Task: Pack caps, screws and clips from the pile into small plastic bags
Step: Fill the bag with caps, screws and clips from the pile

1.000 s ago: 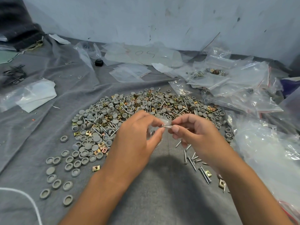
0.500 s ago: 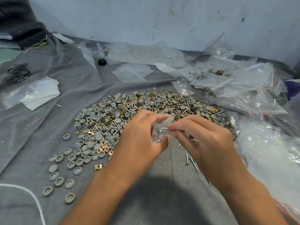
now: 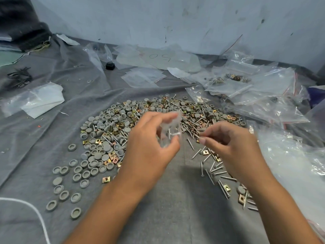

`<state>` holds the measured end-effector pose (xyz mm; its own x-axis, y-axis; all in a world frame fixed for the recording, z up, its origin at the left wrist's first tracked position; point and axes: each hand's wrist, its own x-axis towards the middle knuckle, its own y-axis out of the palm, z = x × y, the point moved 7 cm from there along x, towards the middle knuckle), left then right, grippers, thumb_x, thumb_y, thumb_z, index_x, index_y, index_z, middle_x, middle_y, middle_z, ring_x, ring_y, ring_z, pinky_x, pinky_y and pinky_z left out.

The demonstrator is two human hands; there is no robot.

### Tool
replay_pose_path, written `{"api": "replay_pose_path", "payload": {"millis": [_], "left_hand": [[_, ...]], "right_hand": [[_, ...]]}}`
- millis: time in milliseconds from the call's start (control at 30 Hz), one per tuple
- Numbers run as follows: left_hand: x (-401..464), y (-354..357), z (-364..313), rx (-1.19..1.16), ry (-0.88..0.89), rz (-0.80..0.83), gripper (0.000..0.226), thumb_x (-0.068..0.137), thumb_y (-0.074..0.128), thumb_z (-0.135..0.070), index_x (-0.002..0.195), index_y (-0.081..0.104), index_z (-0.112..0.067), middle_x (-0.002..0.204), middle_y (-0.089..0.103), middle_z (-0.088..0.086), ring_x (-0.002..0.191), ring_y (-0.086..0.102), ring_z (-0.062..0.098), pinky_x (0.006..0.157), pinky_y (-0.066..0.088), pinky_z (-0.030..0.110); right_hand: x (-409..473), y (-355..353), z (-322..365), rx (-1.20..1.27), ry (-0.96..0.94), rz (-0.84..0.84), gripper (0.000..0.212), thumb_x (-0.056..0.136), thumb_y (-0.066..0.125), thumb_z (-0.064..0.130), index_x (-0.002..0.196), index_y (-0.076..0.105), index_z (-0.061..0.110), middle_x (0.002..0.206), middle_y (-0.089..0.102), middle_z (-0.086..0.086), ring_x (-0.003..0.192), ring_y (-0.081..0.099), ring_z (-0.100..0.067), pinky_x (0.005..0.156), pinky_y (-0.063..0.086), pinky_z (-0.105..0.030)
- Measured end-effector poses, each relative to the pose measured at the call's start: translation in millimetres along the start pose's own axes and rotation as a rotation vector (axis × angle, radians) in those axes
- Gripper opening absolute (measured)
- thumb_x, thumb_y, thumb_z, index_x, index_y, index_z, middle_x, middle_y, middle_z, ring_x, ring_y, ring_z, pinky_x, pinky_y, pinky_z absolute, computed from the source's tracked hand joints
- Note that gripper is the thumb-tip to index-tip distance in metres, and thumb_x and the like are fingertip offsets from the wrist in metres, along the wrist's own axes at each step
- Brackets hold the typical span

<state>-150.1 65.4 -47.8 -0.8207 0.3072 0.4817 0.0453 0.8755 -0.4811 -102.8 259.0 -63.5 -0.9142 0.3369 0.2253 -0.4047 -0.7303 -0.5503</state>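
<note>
A pile [image 3: 158,117] of grey caps, silver screws and gold clips is spread over the grey cloth [image 3: 175,208]. My left hand [image 3: 149,148] holds a small clear plastic bag [image 3: 169,131] between thumb and fingers above the pile's near edge; screws show through the bag. My right hand [image 3: 228,147] is just to the right of the bag, its fingers curled with thumb and forefinger pinched together; whether it holds a screw is blurred. Loose screws [image 3: 212,169] and clips [image 3: 226,187] lie under the right hand. Loose caps [image 3: 70,180] lie at the left.
Filled and empty plastic bags [image 3: 255,95] are heaped at the right and back. A flat stack of small bags [image 3: 144,78] lies behind the pile. White paper [image 3: 42,99] sits at the left, a white cord [image 3: 35,212] at the lower left.
My right hand has drawn away to the right from the bag's mouth, where it was pushing a screw in. My left hand has lifted the bag slightly.
</note>
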Motion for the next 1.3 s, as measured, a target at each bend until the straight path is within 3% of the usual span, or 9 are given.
{"api": "replay_pose_path", "payload": {"millis": [133,267,367,433,600,800,933,1100,1300], "left_hand": [[6,-23,5,-0.185,-0.033,-0.216,0.037,0.089,0.073,-0.019,0.124,0.065,-0.029,0.102,0.061,-0.013,0.077,0.054,0.001,0.067,0.043,0.013],[5,-13,4,0.01,-0.038,-0.107,0.038,0.088,0.069,-0.012,0.124,0.069,-0.021,0.103,0.061,-0.014,0.077,0.053,-0.002,0.072,0.038,0.006],[3,-9,2,0.002,-0.052,-0.079,0.039,0.088,0.07,-0.011,0.125,0.068,-0.023,0.105,0.06,-0.015,0.078,0.056,0.008,0.074,0.04,0.009],[3,-8,3,0.021,-0.058,-0.066,0.041,0.087,0.071,-0.012,0.126,0.067,-0.023,0.106,0.06,-0.014,0.079,0.055,0.01,0.075,0.041,0.01],[3,-7,2,0.033,-0.053,-0.032,0.044,0.086,0.073,-0.014,0.128,0.066,-0.024,0.104,0.057,-0.014,0.081,0.054,0.012,0.074,0.04,0.007],[1,-4,1,0.043,-0.04,0.0,0.045,0.087,0.071,-0.019,0.131,0.064,-0.025,0.107,0.056,-0.014,0.084,0.053,0.008,0.078,0.04,0.007],[0,-1,1,0.097,0.001,0.033,0.047,0.086,0.074,-0.02,0.131,0.062,-0.027,0.109,0.053,-0.012,0.087,0.052,0.0,0.081,0.035,0.003],[-3,5,3,0.149,0.034,0.107,0.05,0.086,0.069,-0.033,0.135,0.057,-0.033,0.113,0.045,-0.015,0.099,0.05,-0.002,0.082,0.041,0.011],[-3,5,3,0.184,0.047,0.113,0.054,0.085,0.06,-0.041,0.138,0.055,-0.032,0.108,0.041,-0.015,0.098,0.05,0.004,0.082,0.047,0.02]], "right_hand": [[-1,15,-28,-0.29,0.157,0.194,0.026,0.08,0.086,0.014,0.075,0.07,0.033,0.075,0.071,0.012,0.069,0.067,0.001,0.06,0.046,-0.006],[-6,29,-43,-0.437,0.226,0.278,0.032,0.078,0.086,0.015,0.072,0.06,0.033,0.077,0.067,0.01,0.067,0.062,-0.001,0.058,0.044,-0.01],[-8,33,-43,-0.51,0.236,0.266,0.029,0.078,0.086,0.016,0.08,0.061,0.031,0.087,0.068,0.009,0.078,0.067,-0.01,0.076,0.056,-0.03],[-11,37,-42,-0.522,0.226,0.27,0.025,0.079,0.085,0.017,0.084,0.064,0.03,0.089,0.067,0.011,0.079,0.067,-0.009,0.077,0.056,-0.029],[-7,27,-32,-0.308,0.208,0.233,0.022,0.082,0.083,0.016,0.086,0.071,0.033,0.08,0.07,0.021,0.07,0.065,0.008,0.054,0.043,-0.004],[-12,35,-39,-0.379,0.274,0.387,0.032,0.072,0.092,0.018,0.081,0.064,0.03,0.074,0.07,0.013,0.063,0.064,0.006,0.057,0.045,-0.007],[-15,47,-34,-0.494,0.19,0.4,0.029,0.079,0.085,0.017,0.084,0.061,0.033,0.075,0.069,0.013,0.072,0.066,0.001,0.072,0.057,-0.024],[-13,40,-29,-0.401,0.146,0.381,0.019,0.085,0.082,0.023,0.091,0.068,0.035,0.083,0.068,0.017,0.074,0.062,0.01,0.063,0.044,-0.003],[-16,51,-35,-0.513,0.126,0.413,0.018,0.086,0.08,0.023,0.089,0.065,0.033,0.083,0.067,0.012,0.078,0.064,-0.004,0.075,0.056,-0.026]]}}
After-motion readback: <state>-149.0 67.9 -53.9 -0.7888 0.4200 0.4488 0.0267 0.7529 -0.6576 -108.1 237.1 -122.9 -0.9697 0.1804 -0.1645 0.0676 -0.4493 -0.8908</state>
